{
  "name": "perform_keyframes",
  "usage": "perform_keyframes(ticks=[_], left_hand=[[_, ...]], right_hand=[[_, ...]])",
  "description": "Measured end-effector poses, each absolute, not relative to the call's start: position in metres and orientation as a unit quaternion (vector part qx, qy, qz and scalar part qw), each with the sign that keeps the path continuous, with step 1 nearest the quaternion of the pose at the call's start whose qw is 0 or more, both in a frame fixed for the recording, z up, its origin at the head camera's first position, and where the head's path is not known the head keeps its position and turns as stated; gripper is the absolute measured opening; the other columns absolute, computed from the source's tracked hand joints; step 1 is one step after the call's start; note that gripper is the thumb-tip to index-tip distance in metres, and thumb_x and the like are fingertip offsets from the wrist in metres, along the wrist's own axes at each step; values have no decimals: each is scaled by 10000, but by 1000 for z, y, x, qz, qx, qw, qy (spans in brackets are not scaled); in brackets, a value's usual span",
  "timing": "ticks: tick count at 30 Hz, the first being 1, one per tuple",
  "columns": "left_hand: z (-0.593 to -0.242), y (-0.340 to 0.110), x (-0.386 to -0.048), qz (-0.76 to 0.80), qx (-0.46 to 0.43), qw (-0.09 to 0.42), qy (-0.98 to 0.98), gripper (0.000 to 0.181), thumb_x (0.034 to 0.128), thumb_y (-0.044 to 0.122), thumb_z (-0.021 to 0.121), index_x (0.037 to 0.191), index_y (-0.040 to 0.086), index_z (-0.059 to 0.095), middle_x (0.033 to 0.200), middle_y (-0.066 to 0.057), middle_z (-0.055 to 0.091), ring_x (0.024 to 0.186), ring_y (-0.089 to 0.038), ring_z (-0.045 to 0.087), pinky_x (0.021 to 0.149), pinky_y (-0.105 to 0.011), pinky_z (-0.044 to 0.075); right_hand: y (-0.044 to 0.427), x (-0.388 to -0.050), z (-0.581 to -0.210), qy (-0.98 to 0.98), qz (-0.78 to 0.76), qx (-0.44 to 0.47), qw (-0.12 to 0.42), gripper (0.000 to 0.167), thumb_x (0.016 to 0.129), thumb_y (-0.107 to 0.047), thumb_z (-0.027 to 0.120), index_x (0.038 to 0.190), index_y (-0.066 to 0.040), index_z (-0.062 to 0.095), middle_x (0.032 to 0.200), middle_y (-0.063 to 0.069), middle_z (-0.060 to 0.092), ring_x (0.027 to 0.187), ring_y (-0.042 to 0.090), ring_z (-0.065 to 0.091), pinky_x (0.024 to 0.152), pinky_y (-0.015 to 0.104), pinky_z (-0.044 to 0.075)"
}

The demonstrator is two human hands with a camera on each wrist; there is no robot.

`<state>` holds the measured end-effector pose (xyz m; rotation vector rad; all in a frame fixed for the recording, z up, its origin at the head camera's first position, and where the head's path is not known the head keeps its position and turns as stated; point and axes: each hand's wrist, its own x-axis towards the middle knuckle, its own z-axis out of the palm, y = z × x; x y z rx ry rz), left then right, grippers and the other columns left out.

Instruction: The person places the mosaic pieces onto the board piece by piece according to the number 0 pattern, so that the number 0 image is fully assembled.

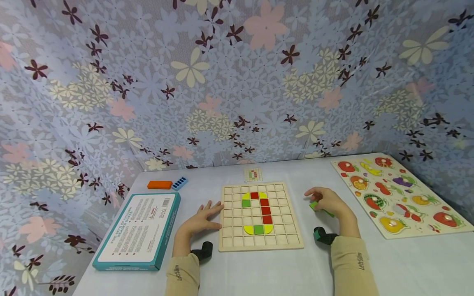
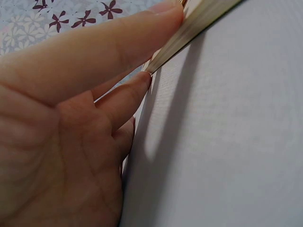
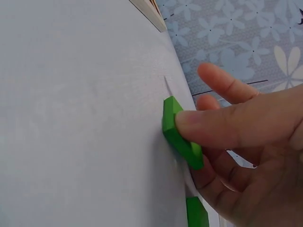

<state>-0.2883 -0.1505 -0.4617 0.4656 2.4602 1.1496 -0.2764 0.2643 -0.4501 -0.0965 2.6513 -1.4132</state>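
Note:
A wooden grid board (image 1: 231, 240) lies on the table, with red, green and yellow tiles in some of its squares. Fingers spread, my left hand (image 1: 198, 220) touches the board's left edge with thumb and fingertips; the left wrist view also shows the thumb against that edge. To the right of the board, my right hand (image 1: 331, 202) pinches a green tile (image 3: 182, 137) between thumb and fingers, just at the table top. Another green tile (image 3: 197, 212) lies below that hand, partly cut off in the right wrist view.
Behind the board lies a small pattern card (image 1: 253, 174). A teal and white box (image 1: 133, 230), an orange block (image 1: 159, 185) and a blue slotted piece (image 1: 180, 183) are at the left. A fruit puzzle board (image 1: 398, 193) occupies the right side. A flowered cloth hangs behind.

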Motion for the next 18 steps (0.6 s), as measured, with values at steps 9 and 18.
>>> perform_keyframes(ticks=[9, 18], left_hand=[[-461, -150, -288, 412, 159, 192, 876, 750, 728, 198, 747, 1397, 127, 417, 1505, -47, 258, 1414, -320, -24, 1125, -531, -53], [-461, -151, -288, 411, 169, 194, 874, 745, 733, 190, 741, 1397, 111, 413, 1505, -60, 254, 1414, -321, -23, 1127, -523, -57]], right_hand=[[263, -278, -450, 900, -432, -25, 47, 494, 600, 144, 611, 1083, 41, 602, 1138, 266, 498, 944, 362, 512, 664, 325, 455], [262, -276, -444, 906, -419, -17, 52, 487, 628, 111, 660, 1106, 41, 589, 1097, 262, 510, 917, 353, 516, 697, 373, 471]])
